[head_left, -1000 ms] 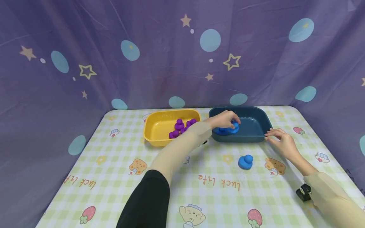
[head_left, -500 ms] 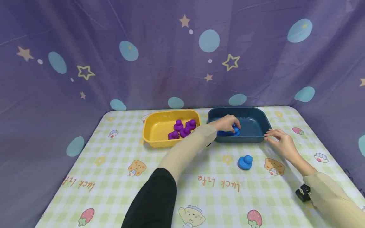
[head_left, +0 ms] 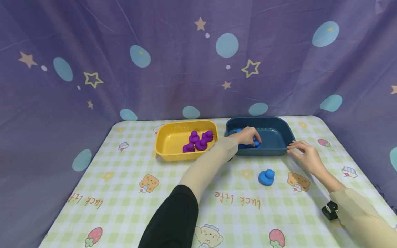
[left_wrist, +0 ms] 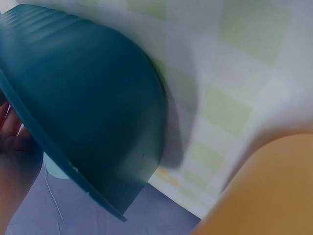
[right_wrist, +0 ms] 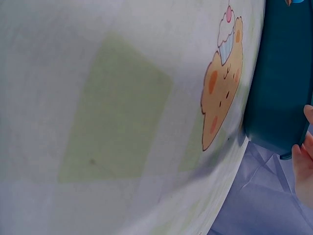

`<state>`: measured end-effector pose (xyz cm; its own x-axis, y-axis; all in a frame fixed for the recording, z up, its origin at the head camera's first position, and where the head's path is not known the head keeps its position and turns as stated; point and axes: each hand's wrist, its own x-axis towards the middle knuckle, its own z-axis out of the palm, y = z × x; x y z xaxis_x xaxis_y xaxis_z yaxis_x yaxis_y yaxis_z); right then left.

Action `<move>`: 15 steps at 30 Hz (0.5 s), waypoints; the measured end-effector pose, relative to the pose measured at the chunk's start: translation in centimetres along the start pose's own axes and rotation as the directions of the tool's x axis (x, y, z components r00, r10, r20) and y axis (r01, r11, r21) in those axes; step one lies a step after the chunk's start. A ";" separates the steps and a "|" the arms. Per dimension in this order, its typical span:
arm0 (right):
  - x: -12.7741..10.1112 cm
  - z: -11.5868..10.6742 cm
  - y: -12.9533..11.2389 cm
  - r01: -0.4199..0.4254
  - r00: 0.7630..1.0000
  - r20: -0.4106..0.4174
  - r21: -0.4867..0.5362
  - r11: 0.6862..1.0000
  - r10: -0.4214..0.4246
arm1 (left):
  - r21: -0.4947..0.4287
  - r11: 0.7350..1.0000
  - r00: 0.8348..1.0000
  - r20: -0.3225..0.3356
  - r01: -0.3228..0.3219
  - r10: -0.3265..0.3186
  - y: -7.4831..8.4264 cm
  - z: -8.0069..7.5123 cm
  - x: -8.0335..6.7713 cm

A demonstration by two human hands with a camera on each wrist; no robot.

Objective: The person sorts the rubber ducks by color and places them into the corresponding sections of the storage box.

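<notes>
My left hand (head_left: 248, 135) reaches into the dark blue tray (head_left: 279, 137), fingers curled over a blue rubber duck (head_left: 255, 143) low inside it. Another bit of blue shows behind the hand in the tray. The left wrist view shows only the tray's outer wall (left_wrist: 88, 107) and the edge of my hand (left_wrist: 12, 161). My right hand (head_left: 302, 151) rests with relaxed fingers against the tray's near right corner; its fingertips (right_wrist: 303, 156) touch the rim (right_wrist: 283, 78). A second blue duck (head_left: 266, 177) sits alone on the tablecloth in front of the tray.
A yellow tray (head_left: 173, 141) left of the blue one holds several purple ducks (head_left: 198, 140). The checked tablecloth (head_left: 124, 193) covers the table, and a purple star-printed curtain (head_left: 186, 62) closes the back and sides.
My left hand has sunk a little lower into the blue tray with the duck under its fingers. The right hand has stayed at the tray's corner.
</notes>
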<state>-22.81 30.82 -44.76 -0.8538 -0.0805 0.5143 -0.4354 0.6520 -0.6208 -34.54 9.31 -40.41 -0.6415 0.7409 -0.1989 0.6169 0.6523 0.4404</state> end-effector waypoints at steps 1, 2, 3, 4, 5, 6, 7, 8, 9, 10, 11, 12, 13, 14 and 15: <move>0.0 0.0 0.0 0.001 1.000 0.000 -0.001 1.000 -0.001 | -0.005 1.000 1.000 0.001 0.005 -0.005 0.0 0.0 0.0; 0.0 0.0 0.0 0.002 1.000 0.001 -0.002 1.000 -0.002 | -0.010 1.000 1.000 0.003 0.009 -0.009 0.1 0.1 0.0; 0.0 0.0 0.1 0.002 1.000 0.002 -0.002 1.000 -0.002 | -0.010 1.000 1.000 0.005 0.009 -0.009 0.1 0.1 -0.1; 0.0 0.0 0.1 0.002 1.000 0.001 -0.003 1.000 -0.002 | -0.013 1.000 1.000 0.009 0.010 -0.010 0.1 0.1 -0.1; 0.0 0.0 0.1 0.001 1.000 0.000 -0.003 1.000 -0.001 | -0.016 1.000 1.000 0.011 0.011 -0.011 0.2 0.1 -0.1; 0.0 0.0 0.1 0.000 1.000 -0.001 -0.004 1.000 0.000 | -0.019 1.000 1.000 0.014 0.013 -0.013 0.2 0.1 -0.1; 0.0 0.0 0.1 -0.001 1.000 -0.001 -0.004 1.000 0.001 | -0.021 1.000 1.000 0.016 0.012 -0.012 0.3 0.1 -0.1; 0.0 0.0 0.1 -0.002 1.000 0.000 -0.003 1.000 0.002 | -0.020 1.000 1.000 0.016 0.010 -0.010 0.3 0.1 -0.2; 0.0 0.0 0.1 -0.004 1.000 -0.001 -0.003 1.000 0.004 | -0.023 1.000 1.000 0.016 0.013 -0.012 0.3 0.2 -0.2; 0.0 0.0 0.0 -0.006 1.000 0.001 -0.002 1.000 0.006 | -0.028 1.000 1.000 0.016 0.014 -0.014 0.4 0.2 -0.2; 0.0 0.0 0.1 -0.008 1.000 0.003 -0.001 1.000 0.008 | -0.027 1.000 1.000 0.017 0.013 -0.013 0.4 0.2 -0.2; 0.0 0.0 0.1 -0.010 1.000 0.005 -0.001 1.000 0.010 | -0.026 1.000 1.000 0.018 0.013 -0.012 0.4 0.2 -0.2; -0.1 0.0 0.1 -0.011 1.000 0.006 -0.001 1.000 0.011 | -0.025 1.000 1.000 0.018 0.012 -0.012 0.3 0.2 -0.3; -0.1 0.0 0.2 -0.013 1.000 0.007 -0.001 1.000 0.013 | -0.026 1.000 1.000 0.017 0.015 -0.015 0.3 0.2 -0.3; -0.1 0.0 0.2 -0.013 1.000 0.007 -0.001 1.000 0.013 | -0.025 1.000 1.000 0.016 0.017 -0.016 0.2 0.3 -0.2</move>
<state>-22.84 30.93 -44.92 -0.8616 -0.0771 0.5017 -0.4235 0.6539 -0.6269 -34.13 9.33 -40.52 -0.6442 0.7326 -0.2199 0.5943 0.6604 0.4591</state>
